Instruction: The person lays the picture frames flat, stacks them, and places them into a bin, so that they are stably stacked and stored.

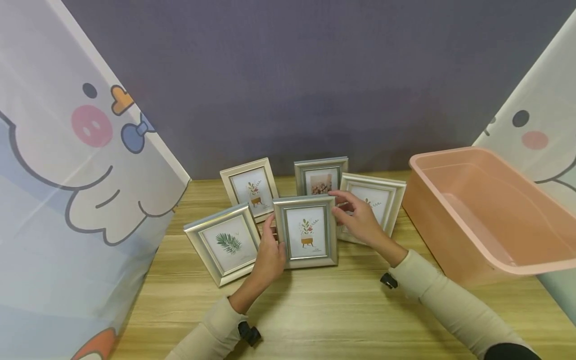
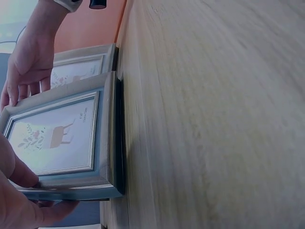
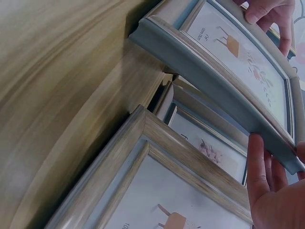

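A silver-grey picture frame (image 1: 308, 227) with a potted-plant print stands at the front middle, between both hands. My left hand (image 1: 271, 256) grips its left edge; in the left wrist view the thumb lies in front and the fingers behind. My right hand (image 1: 361, 222) pinches the upper right edge, and its fingers (image 3: 259, 169) reach along the side in the right wrist view. Just left is a pale gold frame (image 1: 225, 275) with a green leaf print. Behind my right hand leans a cream frame (image 1: 396, 200), partly covered by that hand.
Toward the back stand a cream frame (image 1: 234, 182) with a plant print and a grey frame (image 1: 321, 162) with a photo, its lower part hidden. A pink plastic bin (image 1: 445, 240) sits on the wooden table (image 1: 324, 315) at right. Cartoon-printed panels flank both sides.
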`<action>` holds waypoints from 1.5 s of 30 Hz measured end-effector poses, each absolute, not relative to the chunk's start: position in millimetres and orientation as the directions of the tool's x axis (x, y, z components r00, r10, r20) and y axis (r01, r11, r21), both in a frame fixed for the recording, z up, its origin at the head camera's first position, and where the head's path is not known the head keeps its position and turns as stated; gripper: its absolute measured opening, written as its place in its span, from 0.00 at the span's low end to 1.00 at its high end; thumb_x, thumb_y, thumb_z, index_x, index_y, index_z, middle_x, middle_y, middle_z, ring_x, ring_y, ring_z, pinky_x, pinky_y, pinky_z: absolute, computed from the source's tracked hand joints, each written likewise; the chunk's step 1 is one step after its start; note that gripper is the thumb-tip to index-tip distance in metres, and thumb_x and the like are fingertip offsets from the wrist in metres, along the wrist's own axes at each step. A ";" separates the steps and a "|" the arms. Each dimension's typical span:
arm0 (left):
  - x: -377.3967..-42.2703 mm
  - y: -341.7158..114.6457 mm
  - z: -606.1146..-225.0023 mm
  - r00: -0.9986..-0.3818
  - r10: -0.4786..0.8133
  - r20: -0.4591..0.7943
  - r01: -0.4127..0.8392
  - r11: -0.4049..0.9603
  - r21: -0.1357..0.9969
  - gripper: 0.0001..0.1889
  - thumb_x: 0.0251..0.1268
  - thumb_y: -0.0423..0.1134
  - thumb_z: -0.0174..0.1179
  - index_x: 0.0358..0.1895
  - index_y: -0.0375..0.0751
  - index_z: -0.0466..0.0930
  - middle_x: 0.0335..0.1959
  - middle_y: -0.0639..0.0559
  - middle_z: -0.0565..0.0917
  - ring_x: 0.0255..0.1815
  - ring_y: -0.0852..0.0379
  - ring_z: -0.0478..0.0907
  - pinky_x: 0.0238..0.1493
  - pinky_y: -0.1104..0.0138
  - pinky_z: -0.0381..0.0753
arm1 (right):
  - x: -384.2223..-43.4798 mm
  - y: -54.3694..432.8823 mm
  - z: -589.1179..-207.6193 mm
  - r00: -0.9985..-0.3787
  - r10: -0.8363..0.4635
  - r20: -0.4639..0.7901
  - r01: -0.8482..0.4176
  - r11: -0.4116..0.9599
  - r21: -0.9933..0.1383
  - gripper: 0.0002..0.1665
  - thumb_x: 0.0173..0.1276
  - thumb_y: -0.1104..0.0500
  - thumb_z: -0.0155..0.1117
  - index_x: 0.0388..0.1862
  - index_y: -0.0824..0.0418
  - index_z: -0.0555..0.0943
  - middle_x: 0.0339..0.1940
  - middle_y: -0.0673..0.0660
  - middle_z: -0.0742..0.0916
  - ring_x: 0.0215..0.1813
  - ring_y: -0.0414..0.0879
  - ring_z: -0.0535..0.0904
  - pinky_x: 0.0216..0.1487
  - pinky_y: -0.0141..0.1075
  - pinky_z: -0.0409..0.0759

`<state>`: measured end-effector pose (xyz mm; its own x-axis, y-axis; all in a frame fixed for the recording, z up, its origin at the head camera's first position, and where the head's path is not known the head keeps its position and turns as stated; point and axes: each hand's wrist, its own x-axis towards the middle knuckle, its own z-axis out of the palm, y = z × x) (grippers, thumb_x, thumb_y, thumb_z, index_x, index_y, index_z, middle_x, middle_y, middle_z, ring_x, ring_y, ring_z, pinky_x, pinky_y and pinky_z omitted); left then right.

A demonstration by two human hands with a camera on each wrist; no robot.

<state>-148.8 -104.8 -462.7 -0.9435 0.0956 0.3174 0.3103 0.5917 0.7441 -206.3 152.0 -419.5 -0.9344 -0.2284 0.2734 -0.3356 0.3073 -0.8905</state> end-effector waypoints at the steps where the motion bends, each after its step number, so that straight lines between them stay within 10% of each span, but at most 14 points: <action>1: -148.5 -104.7 -462.2 -0.942 0.095 0.320 0.312 0.591 0.744 0.38 0.65 0.18 0.50 0.78 0.33 0.47 0.58 0.31 0.73 0.55 0.40 0.77 0.47 0.53 0.84 | -206.5 152.4 -419.3 -0.934 -0.226 0.275 -0.336 0.308 -0.890 0.24 0.75 0.62 0.62 0.69 0.58 0.76 0.49 0.66 0.82 0.43 0.57 0.85 0.37 0.51 0.89; 16: -141.7 -103.0 -440.8 -0.907 0.143 0.397 0.403 0.570 0.716 0.38 0.68 0.19 0.55 0.78 0.35 0.49 0.55 0.33 0.77 0.55 0.41 0.80 0.48 0.58 0.88 | -203.1 161.2 -403.5 -0.933 -0.181 0.312 -0.351 0.252 -0.902 0.24 0.74 0.65 0.64 0.67 0.64 0.76 0.50 0.65 0.79 0.39 0.36 0.84 0.33 0.41 0.89; 25: -141.6 -107.1 -418.9 -0.913 0.196 0.358 0.405 0.549 0.731 0.39 0.68 0.23 0.60 0.79 0.47 0.58 0.59 0.40 0.79 0.55 0.47 0.81 0.50 0.64 0.88 | -198.5 172.9 -406.4 -0.956 -0.135 0.262 -0.283 0.172 -0.943 0.23 0.73 0.68 0.62 0.66 0.66 0.75 0.45 0.60 0.77 0.34 0.41 0.82 0.33 0.51 0.89; 45: -142.2 -104.2 -386.5 -0.808 0.354 0.470 0.578 0.629 0.520 0.31 0.70 0.27 0.61 0.74 0.53 0.70 0.62 0.46 0.81 0.45 0.55 0.79 0.41 0.63 0.80 | -185.2 193.3 -426.1 -0.951 -0.133 0.278 -0.291 0.094 -0.952 0.14 0.70 0.74 0.61 0.53 0.76 0.74 0.44 0.44 0.82 0.36 0.37 0.83 0.34 0.38 0.89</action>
<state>-142.2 -104.2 -386.5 -0.8083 0.3543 0.4703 0.5782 0.6289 0.5198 -185.2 193.3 -426.1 -0.9513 -0.1331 0.2780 -0.2913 0.0936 -0.9520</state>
